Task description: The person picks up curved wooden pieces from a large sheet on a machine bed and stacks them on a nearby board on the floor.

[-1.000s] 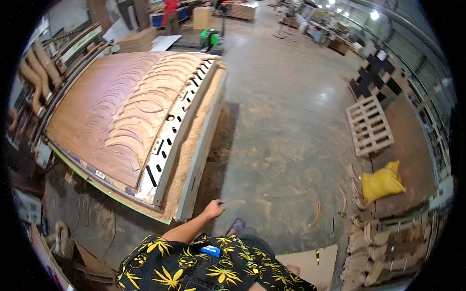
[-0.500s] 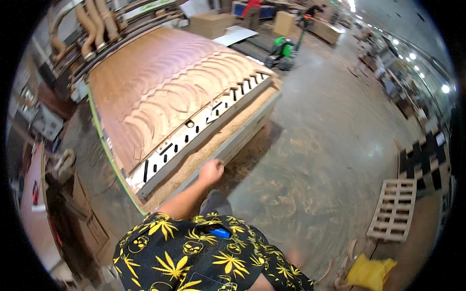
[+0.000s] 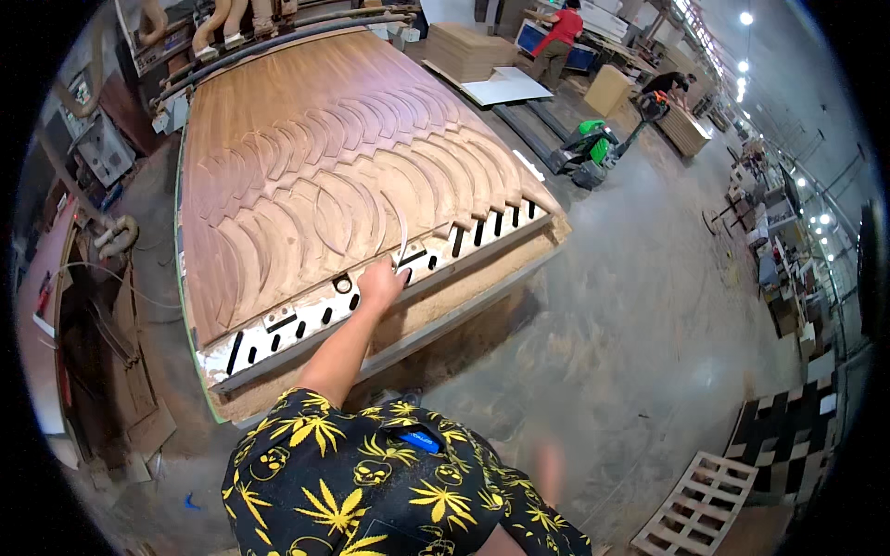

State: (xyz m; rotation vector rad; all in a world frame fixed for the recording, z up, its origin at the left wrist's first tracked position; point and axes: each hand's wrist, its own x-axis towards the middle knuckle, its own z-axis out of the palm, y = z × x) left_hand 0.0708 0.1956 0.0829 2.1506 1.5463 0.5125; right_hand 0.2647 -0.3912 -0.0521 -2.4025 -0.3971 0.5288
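The area is a workshop with a grey concrete floor (image 3: 593, 324) marked by dusty smears. A large worktop (image 3: 288, 335) stands at left, its near edge white with black slots; sawdust (image 3: 264, 398) lies along the ledge below it. A brown wood-grain panel (image 3: 278, 79) covers the worktop. Rows of crescent-shaped cuts (image 3: 468, 176) cross it, the nearer rows pale and dusted, the farther ones browner.

Item under inspection: a curved strip (image 3: 403, 227), slim, pale and smoothly bowed, at the panel's near edge about midway along. Its near end reaches over the slotted edge to the left hand (image 3: 380, 283). Surface finish is too small to judge.

Left grip: fingers bent, at the strip's near end; whether they have closed on it cannot be told. Right hand (image 3: 549, 468): low beside the patterned black shirt (image 3: 371, 505), well apart from the worktop, and blurred; the state of its grip cannot be told.

Surroundings: a green pallet truck (image 3: 593, 139) stands beyond the worktop's far right corner, near a white sheet (image 3: 505, 86) and stacked boards (image 3: 473, 53). A person in a red top (image 3: 563, 28) stands behind. A slatted wooden frame (image 3: 695, 505) lies at lower right.
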